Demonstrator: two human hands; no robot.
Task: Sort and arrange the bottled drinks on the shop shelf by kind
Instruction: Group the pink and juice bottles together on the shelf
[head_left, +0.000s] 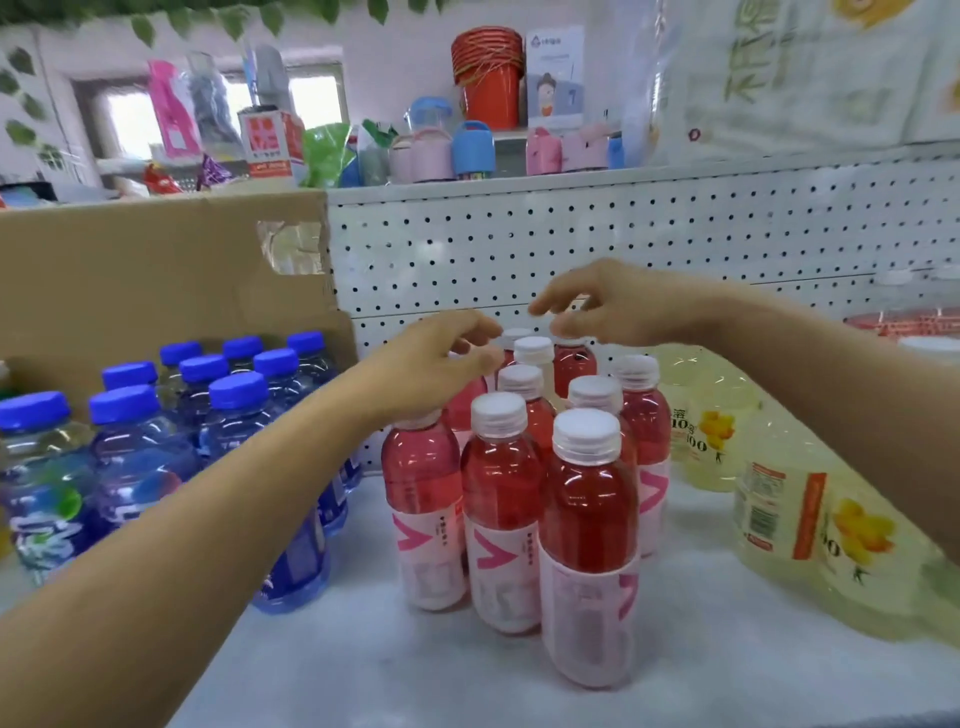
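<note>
Two bare hands reach over a tight cluster of red drink bottles (587, 499) on a white shelf (363, 649), likely to group them by kind. The left hand (436, 364) and the right hand (613, 312) curl over the rear caps. Blur and fingers hide any grip, so I cannot tell. Blue-capped bottles (140, 457) stand left of the left hand. Yellow drinks (810, 519) sit under the right forearm, partly cut off.

Your left grip (441, 364) covers the cap of the left red bottle (421, 467), so you cannot tell whether it holds it. Your right grip (613, 312) hides the top of the rear red bottle (574, 364). The yellow bottles (779, 519) run off the right edge.
</note>
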